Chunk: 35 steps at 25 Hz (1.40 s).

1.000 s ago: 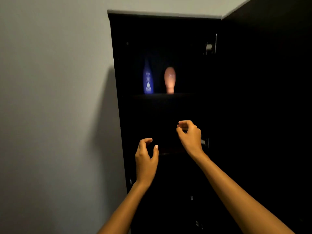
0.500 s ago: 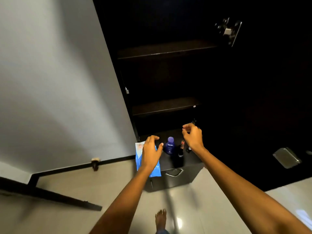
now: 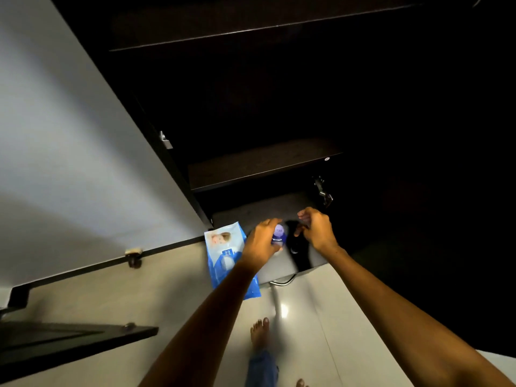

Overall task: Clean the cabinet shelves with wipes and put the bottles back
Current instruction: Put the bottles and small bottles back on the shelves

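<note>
One purple bottle [image 3: 279, 236] inside left grip [image 3: 262, 243].

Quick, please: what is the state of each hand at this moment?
Left hand: closing around the blue bottle; firm grip cannot be told.
Right hand: fingers curled over the dark bottle; contact cannot be told.

Both arms out; left hand [image 3: 261, 243] curled, right hand [image 3: 317, 229] half-closed.

A pale wall [image 3: 69, 152] meets a glossy light tiled floor [image 3: 173, 286] along a dark skirting board [image 3: 83, 270], where a small doorstop [image 3: 134, 256] sits, beside a bare foot [image 3: 259, 335] in a denim cuff [image 3: 261, 367].
</note>
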Each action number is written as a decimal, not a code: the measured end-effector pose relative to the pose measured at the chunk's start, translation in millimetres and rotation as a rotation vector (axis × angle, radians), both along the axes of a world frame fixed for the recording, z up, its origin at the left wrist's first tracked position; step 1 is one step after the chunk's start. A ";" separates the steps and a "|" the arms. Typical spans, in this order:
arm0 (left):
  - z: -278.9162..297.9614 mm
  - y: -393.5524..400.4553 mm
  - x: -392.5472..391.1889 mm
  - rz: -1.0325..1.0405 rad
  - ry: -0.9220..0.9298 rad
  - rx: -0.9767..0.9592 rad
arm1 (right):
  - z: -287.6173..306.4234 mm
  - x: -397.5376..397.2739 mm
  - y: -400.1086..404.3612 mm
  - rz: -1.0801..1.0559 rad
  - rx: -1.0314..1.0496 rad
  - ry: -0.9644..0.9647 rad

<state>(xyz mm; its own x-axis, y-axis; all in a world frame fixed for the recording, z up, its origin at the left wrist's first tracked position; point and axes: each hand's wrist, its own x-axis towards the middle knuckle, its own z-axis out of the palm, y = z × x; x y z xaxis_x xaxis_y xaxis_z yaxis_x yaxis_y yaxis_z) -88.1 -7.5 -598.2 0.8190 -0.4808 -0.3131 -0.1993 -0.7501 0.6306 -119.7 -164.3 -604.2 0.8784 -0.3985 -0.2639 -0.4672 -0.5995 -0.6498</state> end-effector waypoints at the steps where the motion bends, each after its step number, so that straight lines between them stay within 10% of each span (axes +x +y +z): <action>1: -1.5 -1.7 3.1 -0.030 -0.011 0.037 | -3.0 1.7 -2.5 0.019 -0.028 0.019; 15: 9.7 -4.3 35.0 0.135 -0.090 -0.218 | -19.0 48.4 -3.4 0.439 -0.440 0.405; 35: 240.1 36.0 -57.0 0.239 -0.498 -0.602 | 237.6 -54.0 14.8 0.125 -0.043 -0.477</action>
<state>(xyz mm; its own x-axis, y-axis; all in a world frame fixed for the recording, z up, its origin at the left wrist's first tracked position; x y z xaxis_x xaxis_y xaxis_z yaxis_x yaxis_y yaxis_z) -145.0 28.5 -358.1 0.8956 -0.2454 0.3711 -0.4402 -0.3683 0.8189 -173.7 -149.5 -366.6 0.9389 -0.2845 0.1935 -0.0470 -0.6630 -0.7471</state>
